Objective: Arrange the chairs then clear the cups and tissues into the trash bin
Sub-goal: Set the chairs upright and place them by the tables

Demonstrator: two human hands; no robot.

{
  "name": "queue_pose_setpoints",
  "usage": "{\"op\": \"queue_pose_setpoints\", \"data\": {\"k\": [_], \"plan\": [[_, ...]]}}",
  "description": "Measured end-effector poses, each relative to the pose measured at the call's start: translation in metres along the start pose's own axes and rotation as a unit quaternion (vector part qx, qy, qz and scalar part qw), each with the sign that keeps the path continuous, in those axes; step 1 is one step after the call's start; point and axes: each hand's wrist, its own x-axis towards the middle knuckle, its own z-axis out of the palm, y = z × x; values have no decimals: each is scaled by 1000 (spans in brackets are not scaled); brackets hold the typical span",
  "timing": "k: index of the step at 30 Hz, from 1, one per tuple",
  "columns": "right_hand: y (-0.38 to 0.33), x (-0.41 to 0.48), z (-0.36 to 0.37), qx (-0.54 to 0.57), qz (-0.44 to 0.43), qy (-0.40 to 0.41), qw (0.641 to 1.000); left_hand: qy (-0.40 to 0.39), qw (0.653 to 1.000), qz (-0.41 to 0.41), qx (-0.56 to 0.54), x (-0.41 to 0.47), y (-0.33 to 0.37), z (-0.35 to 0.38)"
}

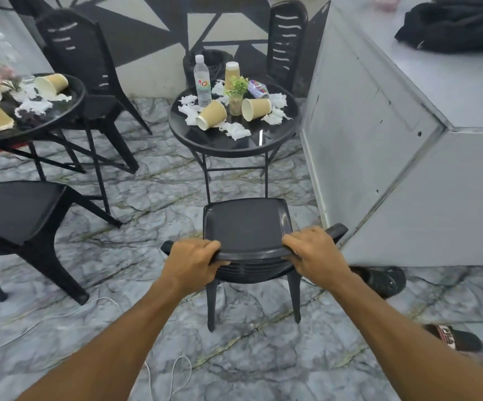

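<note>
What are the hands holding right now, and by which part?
The black chair, by the top edge of its backrest: the left hand grips near one end, the right hand near the other.

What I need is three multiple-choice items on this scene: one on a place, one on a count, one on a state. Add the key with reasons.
1. Where does the water bottle stand?
A. on the floor
B. on the round table ahead
C. on a seat

2. How many paper cups are on that table?
A. one
B. three
C. five

3. What are the left hand and right hand doing?
A. both grip the backrest of the chair
B. one holds a cup
C. both hang free

Key:
1 B, it stands upright among the tissues on the tabletop.
2 B, two lie on their sides and one stands upside down.
3 A, the fingers of both curl over the backrest's top edge.
</note>
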Motion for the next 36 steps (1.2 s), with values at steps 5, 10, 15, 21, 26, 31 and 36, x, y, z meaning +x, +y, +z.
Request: {"op": "queue_pose_setpoints", "data": {"k": [5, 10, 15, 21, 26, 31, 36], "plan": [[31, 7, 11, 0, 56, 39, 998, -15, 1000, 9, 5, 38, 4, 7], [-3, 51, 22, 25, 90, 32, 995, -76, 996, -42, -11, 54, -57, -5], [-38, 84, 38, 17, 61, 33, 997, -77, 988, -126, -38, 38, -86, -8], [1, 68, 24, 26, -19, 4, 999, -53, 991, -113, -56, 36, -55, 5], [0, 52, 22, 21, 12, 34, 999, -4, 991, -117, -64, 30, -41, 13], [-9, 40, 23, 18, 81, 20, 996, -1, 989, -126, -74, 26, -34, 15], [-12, 51, 20, 49, 155, 12, 987, -17, 989, -127, -76, 32, -36, 10]]}}
